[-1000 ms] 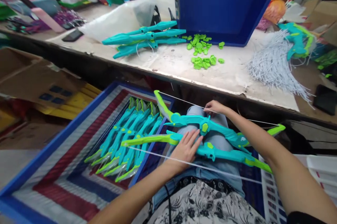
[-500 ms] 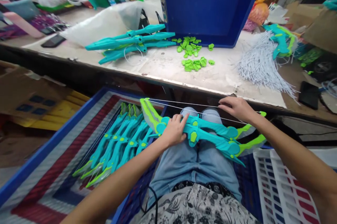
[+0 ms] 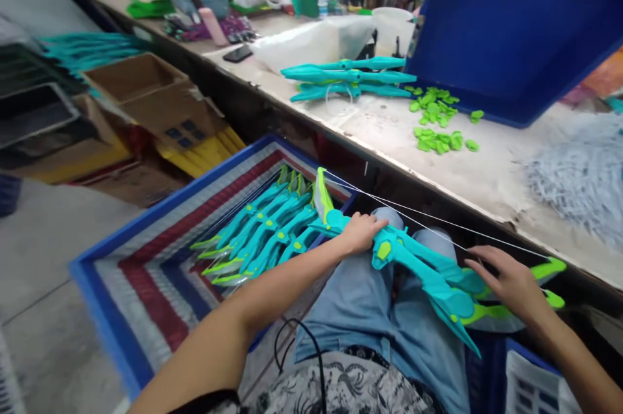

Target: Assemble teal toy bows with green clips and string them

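Bows (image 3: 419,266) cross the knees (image 3: 389,216) by the table's (image 3: 384,135) front edge: clasping left hand (image 3: 361,232) should press steadily; half-curled right hand (image 3: 509,281) meets string (image 3: 452,243), hold unclear.

the left hand (image 3: 363,232) grips two teal bows (image 3: 418,271) lying across the jeans (image 3: 345,310). the right hand (image 3: 509,278) is over their right end, fingertips at a white string (image 3: 423,227); whether it pinches it is unclear. more bows (image 3: 270,222) lie in a row in the crate (image 3: 109,326) to the left. on the bench (image 3: 374,122), green bits (image 3: 433,106) sit between teal parts (image 3: 350,76) and pale strands (image 3: 579,174).
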The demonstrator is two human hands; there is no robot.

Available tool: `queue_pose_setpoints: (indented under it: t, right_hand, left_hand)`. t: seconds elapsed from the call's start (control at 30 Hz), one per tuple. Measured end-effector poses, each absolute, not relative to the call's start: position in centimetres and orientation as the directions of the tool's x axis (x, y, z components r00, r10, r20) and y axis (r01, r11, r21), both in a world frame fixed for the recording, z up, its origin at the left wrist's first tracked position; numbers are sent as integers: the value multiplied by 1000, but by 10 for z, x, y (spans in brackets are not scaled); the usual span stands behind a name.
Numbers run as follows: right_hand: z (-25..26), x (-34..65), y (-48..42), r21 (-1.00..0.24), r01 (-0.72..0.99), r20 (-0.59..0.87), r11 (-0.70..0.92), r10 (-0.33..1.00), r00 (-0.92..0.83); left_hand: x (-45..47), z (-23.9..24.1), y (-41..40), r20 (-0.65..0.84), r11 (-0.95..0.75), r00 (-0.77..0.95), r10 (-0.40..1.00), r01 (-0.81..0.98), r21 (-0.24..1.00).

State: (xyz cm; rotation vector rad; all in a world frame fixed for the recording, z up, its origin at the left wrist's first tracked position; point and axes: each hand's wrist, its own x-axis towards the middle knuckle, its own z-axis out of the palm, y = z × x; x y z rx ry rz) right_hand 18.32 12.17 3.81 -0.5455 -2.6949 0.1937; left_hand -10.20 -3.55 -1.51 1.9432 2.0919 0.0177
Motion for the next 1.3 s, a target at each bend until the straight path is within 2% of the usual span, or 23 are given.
queue_pose_setpoints:
  t: [0.1,0.17,0.27,0.33,0.4,0.5,0.6,0.7,0.8,1.03,1.3]
  right_hand:
    - [67,163,112,-179,322,456,930,368,-810]
    - [90,140,98,-209,297,512,932,363,-778]
    - [112,90,72,-300,198,537,933,337,-773]
    - [104,44,60,-368,91,507,925,282,-815]
    - [75,-15,56,-440,11,428,898,221,-877]
    - [2,-119,59,-505,52,213,861,183,-960]
    - [-74,-218,68,-382,250,-92,890,233,-968]
    - [-130,-290,76,-175,391,-281,904,335,-899]
    - [-170,-325,85,-46,467,-347,883,424,-836]
    - [-217,-327,104,83,404,-347,911,406,-845]
    - [-227,-325,108,123,376,-286,918,396,-873]
  left_hand:
    - [-119,-16,-71,-158,143,-108,981,963,227]
    - [-137,-15,-114,-167,236,-195,966,931,278]
    - [-173,-18,-201,-255,477,-408,877,806,350]
    - [-203,-27,-260,-354,692,-596,721,653,307]
    - [-235,-42,-309,-456,873,-748,483,453,183]
    - [-289,-74,-349,-483,983,-860,165,185,7]
    - [-346,-111,-357,-450,999,-893,20,38,-31]
    - [-397,-149,-348,-468,999,-883,-32,-19,-33]
    - [-437,-188,-338,-495,999,-868,-44,-30,-36]
    - [-482,-268,-322,-547,1000,-837,-9,-9,-3]
    - [-478,-312,-324,-603,992,-795,64,-16,127]
